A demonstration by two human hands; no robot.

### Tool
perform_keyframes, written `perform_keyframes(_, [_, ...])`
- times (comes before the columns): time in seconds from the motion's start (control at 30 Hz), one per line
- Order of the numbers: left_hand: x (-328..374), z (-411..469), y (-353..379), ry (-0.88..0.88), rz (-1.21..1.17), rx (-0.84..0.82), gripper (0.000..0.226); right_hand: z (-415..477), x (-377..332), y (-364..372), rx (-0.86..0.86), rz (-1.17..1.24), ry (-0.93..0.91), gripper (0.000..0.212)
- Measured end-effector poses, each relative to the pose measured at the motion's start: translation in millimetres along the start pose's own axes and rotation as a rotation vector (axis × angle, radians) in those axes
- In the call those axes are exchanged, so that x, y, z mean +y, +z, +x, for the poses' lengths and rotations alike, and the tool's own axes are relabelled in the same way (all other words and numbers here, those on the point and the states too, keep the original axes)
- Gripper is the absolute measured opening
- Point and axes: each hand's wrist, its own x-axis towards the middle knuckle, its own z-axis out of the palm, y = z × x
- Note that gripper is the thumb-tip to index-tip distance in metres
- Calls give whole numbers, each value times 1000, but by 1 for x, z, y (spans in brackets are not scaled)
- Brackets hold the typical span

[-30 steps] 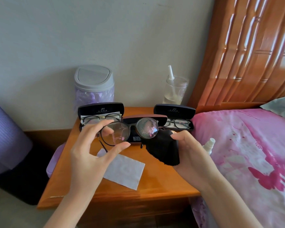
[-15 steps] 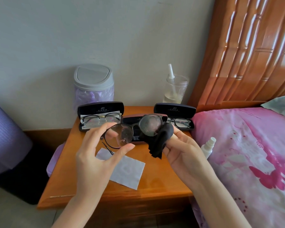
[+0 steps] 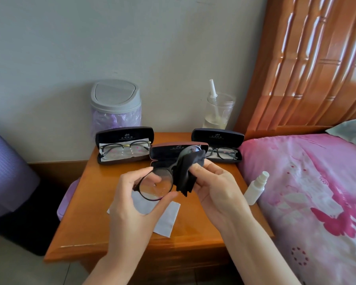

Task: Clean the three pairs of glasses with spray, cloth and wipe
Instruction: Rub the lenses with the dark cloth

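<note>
Head view: glasses (image 3: pixel 155 185) in left hand (image 3: pixel 130 212), cloth (image 3: pixel 185 173) in right hand (image 3: pixel 216 192), above nightstand (image 3: pixel 90 223).

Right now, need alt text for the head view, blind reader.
The left hand grips round black glasses by one lens rim above a nightstand; the right hand presses a black cloth on the other lens. Behind, two open cases hold more glasses; a spray bottle rests against the bed.

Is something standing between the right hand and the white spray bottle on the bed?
Nothing visible does. The spray bottle lies at the edge of the bed, right of the right hand, with only bare tabletop between. That hand's grip is occupied: it pinches the black cloth.
</note>
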Motion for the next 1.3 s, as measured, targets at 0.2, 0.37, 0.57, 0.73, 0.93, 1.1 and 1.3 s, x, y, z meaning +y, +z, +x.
perform_keyframes(0.2, [2,1,-4,-117,0,-114,51,4,-8,-10,32,-76,-18,22])
perform_keyframes(0.37, [12,15,-9,-286,-270,-211,37,1,-8,-12,-16,-134,-48,24])
perform_keyframes(0.57, [16,22,-8,-344,-319,-262,19,-6,1,-5,-64,-136,-49,19])
perform_keyframes(0.73, [16,18,-7,-304,-272,-240,10,-7,4,0,-28,-224,-75,21])
perform_keyframes(0.93, [14,13,-4,-283,-149,-252,20,-1,3,7,76,-156,-84,10])
perform_keyframes(1.1, [15,14,-4,-321,-227,-192,15,1,2,10,-9,-42,-36,20])
perform_keyframes(1.3, [19,16,-6,-377,-347,-126,14,-3,-2,2,-174,-279,-88,28])
